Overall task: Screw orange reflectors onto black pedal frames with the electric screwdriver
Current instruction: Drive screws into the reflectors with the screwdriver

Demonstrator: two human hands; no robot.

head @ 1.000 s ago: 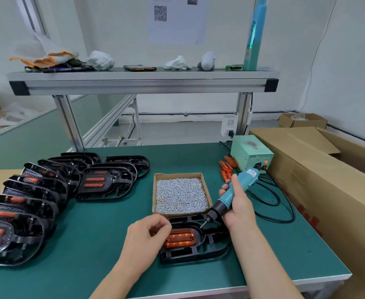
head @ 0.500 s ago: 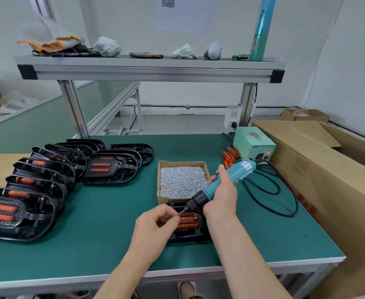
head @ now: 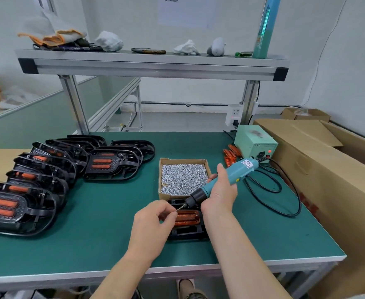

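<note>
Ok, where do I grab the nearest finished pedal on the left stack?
Probably the open black loop at its right end, coming from the right. The nearest finished pedal lies uncovered at the stack's front, and that loop leaves a finger gap away from the reflectors.

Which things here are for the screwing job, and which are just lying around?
For the job: electric screwdriver in the right hand; left hand pinching what seems a screw at its tip; orange reflector; black pedal frame; box of screws; power box; stacked pedals.
Just lying about: gloves, phone, white cloth on the shelf; cardboard box.
</note>
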